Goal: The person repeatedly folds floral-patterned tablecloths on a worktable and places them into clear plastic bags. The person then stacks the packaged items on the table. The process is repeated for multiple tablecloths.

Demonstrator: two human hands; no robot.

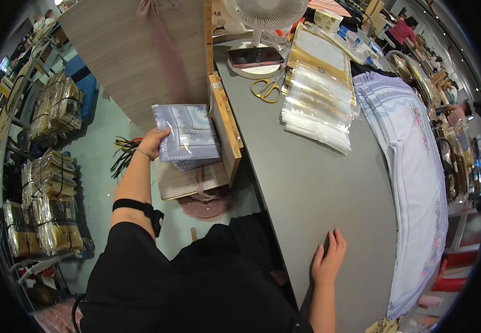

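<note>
My left hand grips the near left edge of a folded lilac-and-blue patterned cloth in a clear plastic bag. The bagged cloth is over a small stack of similar pieces on a wooden ledge; whether it rests on them I cannot tell. On the grey table my right hand lies with its fingers stretched out, holding nothing. Beyond it, along the table's right side, runs a long pile of unfolded lilac-and-white floral cloths.
Clear and gold plastic bags lie fanned at the table's far end, beside yellow-handled scissors. A phone rests on the base of a white fan. A tall wooden panel stands left; strapped bundles fill a rack.
</note>
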